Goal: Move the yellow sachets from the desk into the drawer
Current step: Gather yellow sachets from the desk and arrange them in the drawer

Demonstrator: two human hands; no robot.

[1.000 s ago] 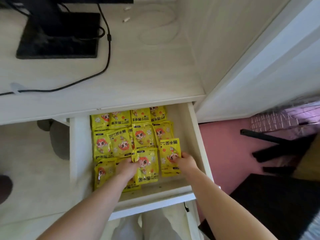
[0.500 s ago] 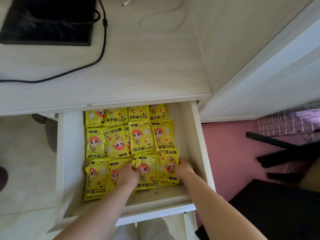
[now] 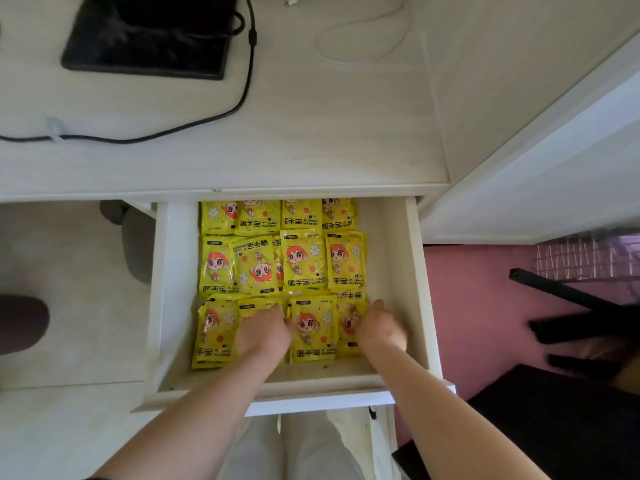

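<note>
The white drawer (image 3: 414, 289) stands pulled out under the desk (image 3: 311, 140). Several yellow hand-warmer sachets (image 3: 304, 261) with an orange-haired cartoon figure lie in it in three rows. My left hand (image 3: 265, 330) rests palm down on a sachet in the front row, covering most of it. My right hand (image 3: 379, 327) presses on the rightmost front sachet (image 3: 349, 308), close to the drawer's right wall. Between my hands lies one uncovered sachet (image 3: 313, 329). I see no sachets on the desk top.
A black monitor base (image 3: 145, 36) and a black cable (image 3: 194, 123) sit at the back left of the desk, a thin white cable (image 3: 363, 36) further right. A white wall panel (image 3: 540, 140) rises to the right, with a pink floor (image 3: 474, 306) and dark chair legs (image 3: 571, 317) below it.
Both hands slid the front-row sachets down flat into the drawer and now lie on top of them. The drawer shows more of its length, and the view has tilted downward.
</note>
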